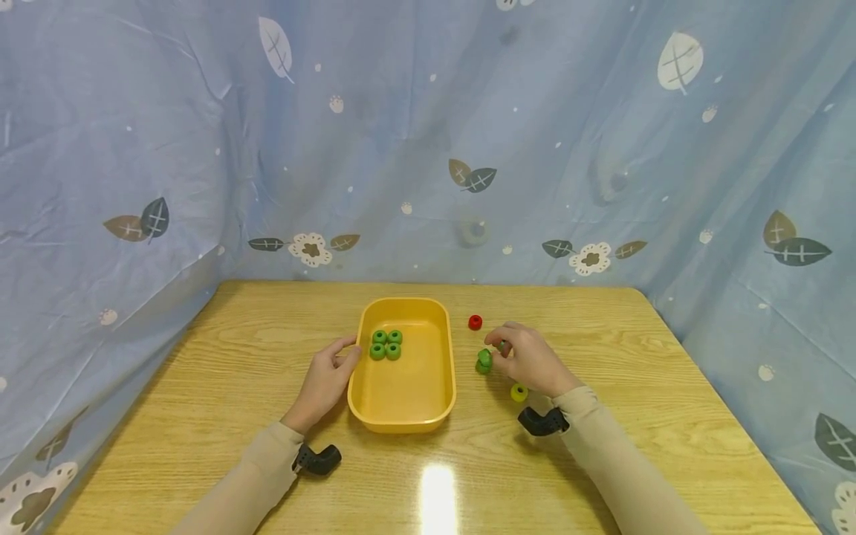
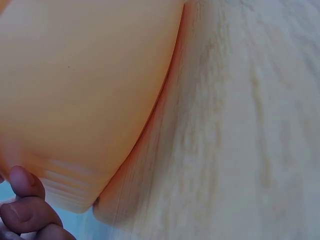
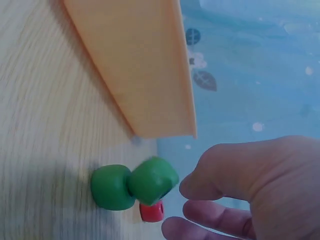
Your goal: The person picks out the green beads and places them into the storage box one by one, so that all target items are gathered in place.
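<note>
Blue cloth with leaves hangs behind the wooden table (image 1: pixel 602 446). On it sits a yellow plastic tray (image 1: pixel 408 412) with four green round beads (image 1: pixel 386 344) inside. The left hand (image 1: pixel 324 383) rests open against the tray's side. The right hand (image 1: pixel 528 360) has curled fingers right beside two more green beads (image 1: pixel 484 361), not pinching them. A small red bead (image 1: pixel 475 322) and a yellow bead (image 1: pixel 519 392) lie near.
</note>
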Tool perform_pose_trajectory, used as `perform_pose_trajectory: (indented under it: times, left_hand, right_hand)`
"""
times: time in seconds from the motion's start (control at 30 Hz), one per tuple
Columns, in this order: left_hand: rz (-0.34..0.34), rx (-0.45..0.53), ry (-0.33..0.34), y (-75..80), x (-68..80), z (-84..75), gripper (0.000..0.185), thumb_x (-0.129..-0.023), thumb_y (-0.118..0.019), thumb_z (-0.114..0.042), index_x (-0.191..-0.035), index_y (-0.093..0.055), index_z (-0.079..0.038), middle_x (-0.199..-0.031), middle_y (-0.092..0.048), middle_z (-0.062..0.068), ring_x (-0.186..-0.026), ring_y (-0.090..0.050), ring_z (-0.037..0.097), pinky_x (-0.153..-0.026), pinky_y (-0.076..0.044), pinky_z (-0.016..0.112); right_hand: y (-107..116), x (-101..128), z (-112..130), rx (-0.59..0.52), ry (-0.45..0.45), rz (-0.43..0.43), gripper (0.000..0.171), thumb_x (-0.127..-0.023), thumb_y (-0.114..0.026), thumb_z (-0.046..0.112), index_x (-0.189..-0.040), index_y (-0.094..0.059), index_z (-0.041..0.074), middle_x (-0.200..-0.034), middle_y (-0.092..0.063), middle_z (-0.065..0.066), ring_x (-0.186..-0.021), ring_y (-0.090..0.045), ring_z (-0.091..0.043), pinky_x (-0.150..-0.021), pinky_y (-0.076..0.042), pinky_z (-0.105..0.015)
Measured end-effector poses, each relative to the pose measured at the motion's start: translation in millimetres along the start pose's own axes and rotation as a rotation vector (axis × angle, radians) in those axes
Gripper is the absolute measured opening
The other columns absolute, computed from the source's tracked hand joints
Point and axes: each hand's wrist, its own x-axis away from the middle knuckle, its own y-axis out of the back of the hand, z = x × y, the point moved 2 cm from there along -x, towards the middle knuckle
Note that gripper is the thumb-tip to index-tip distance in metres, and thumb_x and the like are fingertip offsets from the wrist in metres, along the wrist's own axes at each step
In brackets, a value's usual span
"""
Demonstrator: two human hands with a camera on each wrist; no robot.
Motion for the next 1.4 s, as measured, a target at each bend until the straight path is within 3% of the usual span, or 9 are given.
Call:
perform_pose_trajectory:
  times: [0.33, 0.53, 0.83, 1.1, 1.4]
  left_hand:
    - [0.011, -0.022, 0.018, 0.3, -0.9, -0.5, 0.050, -0.112, -0.051, -0.027, -0.151, -0.049, 0.004, -0.105, -0.077, 0.027, -0.090, -0.077, 0.031, -0.071, -0.056, 0.024]
    - [-0.001, -0.007, 0.017, 0.4, -2.3, -1.1, 0.050, -0.111, -0.054, -0.031, -0.150, -0.052, 0.000, -0.105, -0.077, 0.026, -0.091, -0.077, 0.032, -0.070, -0.055, 0.024]
    - [0.003, -0.019, -0.008, 1.0, -0.8, -1.4, 0.049, -0.111, -0.054, -0.034, -0.149, -0.055, -0.003, -0.101, -0.079, 0.022, -0.088, -0.077, 0.026, -0.072, -0.056, 0.025]
    - [0.000, -0.027, -0.012, 1.7, 0.5, -1.8, 0.049, -0.110, -0.054, -0.036, -0.148, -0.056, -0.005, -0.096, -0.079, 0.020, -0.079, -0.075, 0.022, -0.068, -0.054, 0.026]
    - [0.002, -0.020, -0.006, 1.0, -0.2, -1.8, 0.050, -0.110, -0.054, -0.036, -0.149, -0.055, -0.003, -0.101, -0.078, 0.022, -0.088, -0.077, 0.028, -0.071, -0.056, 0.025]
  right_hand:
    - [-5.4, -0.9, 0.2, -0.007, 0.005, 0.048, 0.026, -0.089, -0.074, 0.003, -0.115, -0.075, 0.001, -0.106, -0.070, -0.010, -0.081, -0.062, -0.016, -0.072, -0.054, -0.029]
    - [-12.0, -4.4, 4.7, 0.004, -0.015, 0.091, 0.028, -0.090, -0.079, 0.009, -0.117, -0.074, 0.002, -0.106, -0.067, -0.009, -0.083, -0.061, -0.016, -0.073, -0.054, -0.030]
    - [-23.1, -2.4, 3.0, 0.027, -0.079, 0.160, 0.030, -0.088, -0.082, 0.009, -0.117, -0.075, 0.002, -0.104, -0.064, -0.007, -0.074, -0.050, -0.012, -0.064, -0.045, -0.026]
    - [-27.1, -1.5, 4.4, 0.045, -0.044, 0.149, 0.023, -0.087, -0.081, 0.005, -0.110, -0.076, 0.006, -0.103, -0.066, -0.005, -0.075, -0.053, -0.012, -0.068, -0.049, -0.027]
    - [-24.9, -2.0, 6.8, 0.025, -0.035, 0.116, 0.021, -0.089, -0.079, 0.005, -0.110, -0.076, 0.005, -0.096, -0.064, -0.002, -0.072, -0.050, -0.009, -0.064, -0.046, -0.024]
